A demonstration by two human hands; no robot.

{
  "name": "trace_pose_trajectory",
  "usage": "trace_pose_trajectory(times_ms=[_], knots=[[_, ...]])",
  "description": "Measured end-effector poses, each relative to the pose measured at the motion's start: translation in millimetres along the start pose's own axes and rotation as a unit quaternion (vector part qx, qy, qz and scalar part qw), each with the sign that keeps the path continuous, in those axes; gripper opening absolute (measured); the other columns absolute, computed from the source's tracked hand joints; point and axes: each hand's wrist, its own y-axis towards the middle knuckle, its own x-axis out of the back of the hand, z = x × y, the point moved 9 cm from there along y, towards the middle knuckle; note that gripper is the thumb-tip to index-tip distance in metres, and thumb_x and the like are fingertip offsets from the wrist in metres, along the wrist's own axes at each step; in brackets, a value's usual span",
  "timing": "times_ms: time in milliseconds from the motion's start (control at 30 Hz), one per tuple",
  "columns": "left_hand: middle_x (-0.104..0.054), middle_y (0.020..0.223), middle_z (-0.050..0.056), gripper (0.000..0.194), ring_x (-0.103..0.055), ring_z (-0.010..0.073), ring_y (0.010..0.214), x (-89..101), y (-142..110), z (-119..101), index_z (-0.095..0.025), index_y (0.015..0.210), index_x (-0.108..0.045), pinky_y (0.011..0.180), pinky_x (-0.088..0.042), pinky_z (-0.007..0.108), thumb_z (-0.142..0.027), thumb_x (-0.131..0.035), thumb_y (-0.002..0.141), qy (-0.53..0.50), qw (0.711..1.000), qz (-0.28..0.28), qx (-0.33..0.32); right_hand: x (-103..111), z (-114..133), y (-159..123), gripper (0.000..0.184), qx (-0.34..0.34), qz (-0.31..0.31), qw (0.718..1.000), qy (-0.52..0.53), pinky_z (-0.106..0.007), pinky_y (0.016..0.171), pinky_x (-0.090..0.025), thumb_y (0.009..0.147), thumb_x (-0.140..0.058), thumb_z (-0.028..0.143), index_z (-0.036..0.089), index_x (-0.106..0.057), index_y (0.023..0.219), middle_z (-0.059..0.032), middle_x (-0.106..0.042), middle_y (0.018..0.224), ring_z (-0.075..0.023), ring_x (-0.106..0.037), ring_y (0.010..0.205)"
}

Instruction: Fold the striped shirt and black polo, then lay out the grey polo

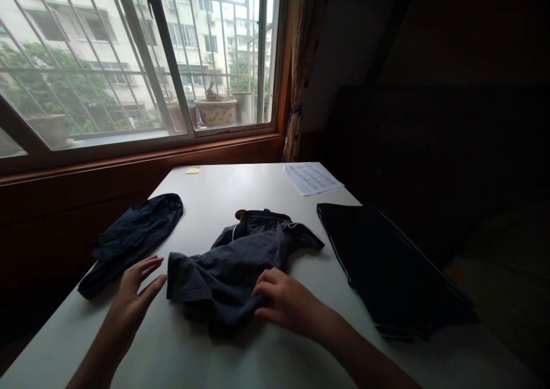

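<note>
A crumpled dark grey short-sleeved shirt (240, 268) lies in the middle of the white table (172, 349), its black, white-edged collar part towards the far side. My left hand (136, 289) hovers just left of the shirt's sleeve, with fingers and thumb apart and nothing between them. At the near right edge of the shirt, my right hand (286, 300) has its fingers curled onto the cloth, thumb below. A small brown rounded thing (239, 213) peeks out behind the collar; its kind is unclear.
Dark navy folded clothing (137, 231) lies along the table's left edge. On the right, a black garment with light edging (387, 268) reaches the table's edge. Printed sheets (311, 178) and yellow sticky notes (193, 170) lie at the far end, below a barred window (129, 62).
</note>
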Motion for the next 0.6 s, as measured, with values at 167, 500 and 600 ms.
trace_pose_trajectory(times_ms=[167,500,600], knots=[[-0.048,0.137,0.011,0.048,-0.054,0.0332,0.128,-38.5,-14.6,10.5,-0.029,0.126,-0.064,0.096,-0.058,0.047,-0.050,-0.069,0.083,0.187,0.969,0.131,-0.093,-56.9,6.3,0.9,0.037,0.029,0.043,0.995,-0.082,-0.041,0.092,-0.045,0.083,-0.076,0.033,0.030,-0.066,0.118,-0.0052,-0.065,0.120,-0.0272,-0.054,0.109],[-0.065,0.105,0.008,0.042,-0.067,0.0274,0.100,-31.2,-31.4,-32.7,-0.029,0.120,-0.070,0.083,-0.059,0.036,-0.050,-0.068,0.083,0.149,0.972,0.172,-0.058,55.4,13.0,-22.8,0.017,0.034,-0.119,0.970,0.208,-0.036,0.086,-0.050,0.097,-0.047,0.021,0.025,-0.062,0.105,-0.0070,-0.065,0.103,-0.0217,-0.062,0.094],[-0.069,0.100,0.007,0.045,-0.068,0.0300,0.095,-8.4,-65.6,-35.9,-0.029,0.111,-0.075,0.075,-0.061,0.036,-0.054,-0.076,0.073,0.088,0.974,0.207,-0.021,98.6,-3.9,-54.3,0.017,-0.012,-0.191,0.939,0.284,-0.036,0.076,-0.050,0.098,-0.049,0.037,0.026,-0.063,0.096,-0.0058,-0.062,0.091,-0.0220,-0.061,0.082]])
